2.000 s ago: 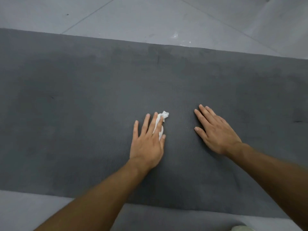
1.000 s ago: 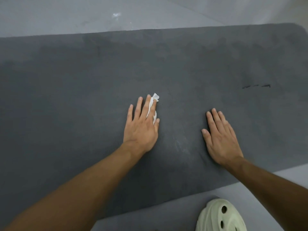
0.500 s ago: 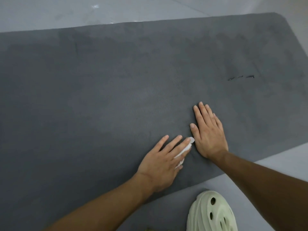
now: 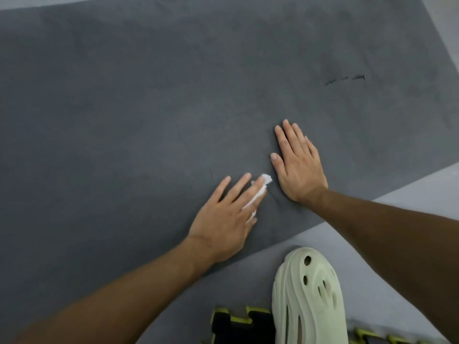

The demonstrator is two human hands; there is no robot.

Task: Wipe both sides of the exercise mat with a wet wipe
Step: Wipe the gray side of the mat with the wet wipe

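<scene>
Closest to me, a pale green foam clog (image 4: pixel 308 294) stands on the light grey floor (image 4: pixel 422 194). Beyond it my left hand (image 4: pixel 223 219) lies flat with straight fingers and presses a crumpled white wet wipe (image 4: pixel 258 192) onto the dark grey exercise mat (image 4: pixel 124 108). Just beside the wipe, my right hand (image 4: pixel 298 165) rests flat on the mat, fingers straight, holding nothing. Farther right, 1 short dark mark (image 4: pixel 345 80) shows on the mat.

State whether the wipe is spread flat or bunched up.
Bunched up: the wet wipe pokes out crumpled from under the left hand.
</scene>
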